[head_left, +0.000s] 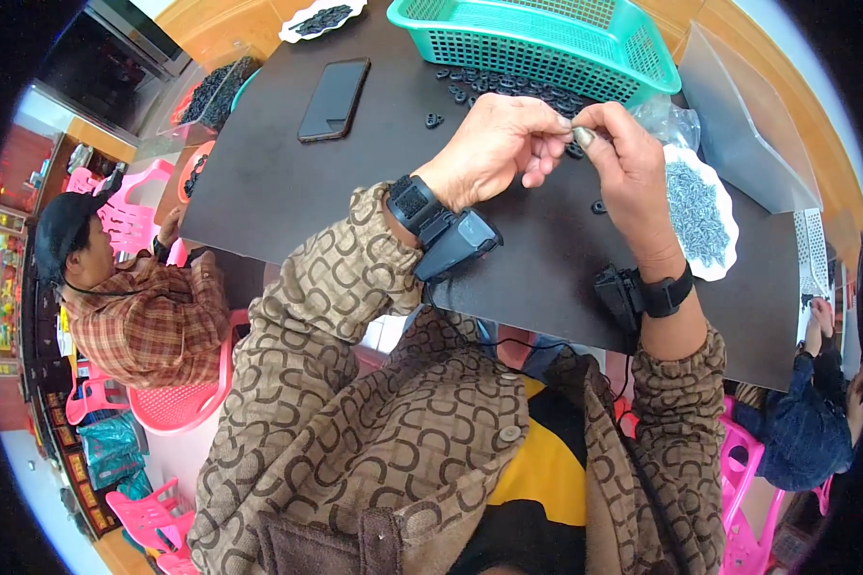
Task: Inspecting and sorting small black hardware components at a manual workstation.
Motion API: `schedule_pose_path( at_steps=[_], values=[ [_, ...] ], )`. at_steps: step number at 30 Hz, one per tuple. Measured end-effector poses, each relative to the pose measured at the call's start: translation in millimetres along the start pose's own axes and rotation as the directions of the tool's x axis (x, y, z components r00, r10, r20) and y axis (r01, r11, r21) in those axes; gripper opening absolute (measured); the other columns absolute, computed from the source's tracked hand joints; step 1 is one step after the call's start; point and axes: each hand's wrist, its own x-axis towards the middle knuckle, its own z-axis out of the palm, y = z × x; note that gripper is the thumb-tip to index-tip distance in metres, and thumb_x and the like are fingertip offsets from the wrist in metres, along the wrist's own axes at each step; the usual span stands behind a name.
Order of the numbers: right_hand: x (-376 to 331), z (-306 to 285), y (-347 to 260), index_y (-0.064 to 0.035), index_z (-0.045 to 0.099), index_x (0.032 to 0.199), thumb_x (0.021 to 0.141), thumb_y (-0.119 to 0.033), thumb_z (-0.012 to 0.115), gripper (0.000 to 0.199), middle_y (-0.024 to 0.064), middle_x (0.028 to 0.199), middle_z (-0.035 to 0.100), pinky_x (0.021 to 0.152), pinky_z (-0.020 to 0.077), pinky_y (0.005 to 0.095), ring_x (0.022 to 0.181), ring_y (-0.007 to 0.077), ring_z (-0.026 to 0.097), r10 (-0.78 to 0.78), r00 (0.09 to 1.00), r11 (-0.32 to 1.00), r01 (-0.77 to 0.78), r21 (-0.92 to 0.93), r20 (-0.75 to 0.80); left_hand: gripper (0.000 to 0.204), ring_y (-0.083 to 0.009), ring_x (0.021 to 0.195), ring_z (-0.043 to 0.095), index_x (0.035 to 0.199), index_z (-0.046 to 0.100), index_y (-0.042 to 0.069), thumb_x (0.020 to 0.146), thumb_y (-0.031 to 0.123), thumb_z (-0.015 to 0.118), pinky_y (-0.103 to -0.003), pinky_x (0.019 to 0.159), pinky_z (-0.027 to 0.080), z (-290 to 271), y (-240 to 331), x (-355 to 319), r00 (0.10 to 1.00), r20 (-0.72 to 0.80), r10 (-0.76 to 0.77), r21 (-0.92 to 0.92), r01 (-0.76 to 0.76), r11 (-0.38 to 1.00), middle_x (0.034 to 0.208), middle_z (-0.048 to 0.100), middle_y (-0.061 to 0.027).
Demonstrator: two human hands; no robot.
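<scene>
Over the dark table my left hand (510,144) and my right hand (627,158) meet at their fingertips. Both are closed in a pinch, thumb against forefinger; whatever lies between them is too small to make out. Behind the hands spreads a heap of small black round parts (523,84). One black part (434,121) sits apart to the left, and another (598,207) lies below my right hand. Right of that hand is a white wavy-edged plate (729,230) full of small silvery metal pieces (696,213).
A green plastic basket (547,48) stands at the back, beside a clear plastic bin (753,125) and a crumpled clear bag (668,123). A phone (334,100) lies on the table (249,182) at left. People sit at left (149,307) and far right (805,422).
</scene>
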Motion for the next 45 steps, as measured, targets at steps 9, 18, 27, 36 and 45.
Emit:
schedule_pose_path(
  at_steps=[9,18,27,36,45],
  values=[
    [-2.8,-0.8,5.0,0.0018,0.081,0.127,0.118,-0.002,0.079,0.009,0.0002,0.111,0.084,0.088,0.0607,0.0288,0.099,0.0088,0.075,0.084,0.996,0.986,-0.086,0.141,0.026,0.02,-0.0212,0.066,0.074,0.106,0.081,-0.005,0.12,0.009,0.078,-0.033,0.052,0.058,-7.6,-0.9,4.5,0.999,0.024,-0.021,-0.053,0.022,0.998,0.091,0.078,-0.0123],
    [10.7,-16.8,35.2,-0.0045,0.085,0.125,0.122,-0.01,0.08,0.008,-0.0023,0.1,0.08,0.075,0.0577,0.0219,0.085,0.0041,0.071,0.385,0.921,0.804,-0.304,0.51,-0.058,0.013,-0.0215,0.077,0.083,0.1,0.094,0.001,0.102,0.013,0.096,-0.041,0.072,0.064,-59.9,11.0,29.6,0.874,-0.055,0.483,0.832,-0.228,0.506,0.091,0.089,-0.0069],
    [9.8,-12.3,36.5,-0.0064,0.085,0.13,0.124,-0.019,0.081,0.014,-0.0029,0.102,0.081,0.076,0.0564,0.0212,0.086,0.0054,0.075,0.378,0.926,0.81,-0.331,0.484,0.001,0.031,-0.0401,0.111,0.085,0.121,0.097,0.008,0.096,0.026,0.096,-0.052,0.1,0.067,-49.6,-25.6,46.5,0.898,0.284,0.335,0.954,-0.231,-0.19,0.113,0.088,-0.0152],
    [10.2,-12.7,44.1,-0.0072,0.085,0.128,0.124,-0.019,0.081,0.013,-0.0037,0.1,0.081,0.073,0.0562,0.0206,0.084,0.0042,0.074,0.427,0.904,0.792,-0.371,0.485,-0.005,0.023,-0.0436,0.106,0.086,0.111,0.092,0.007,0.098,0.026,0.094,-0.057,0.096,0.067,-49.7,-34.3,58.9,0.954,0.179,0.241,0.982,-0.156,-0.109,0.107,0.088,-0.0174],
    [11.7,-16.1,46.4,-0.0067,0.085,0.128,0.124,-0.02,0.081,0.014,-0.0036,0.099,0.081,0.073,0.0563,0.0207,0.084,0.0045,0.074,0.431,0.903,0.786,-0.374,0.492,-0.002,0.023,-0.0411,0.105,0.086,0.11,0.091,0.005,0.098,0.025,0.097,-0.053,0.094,0.067,-35.0,-30.4,49.4,0.961,0.178,0.214,0.984,-0.172,-0.047,0.107,0.089,-0.0177]
  ],
)
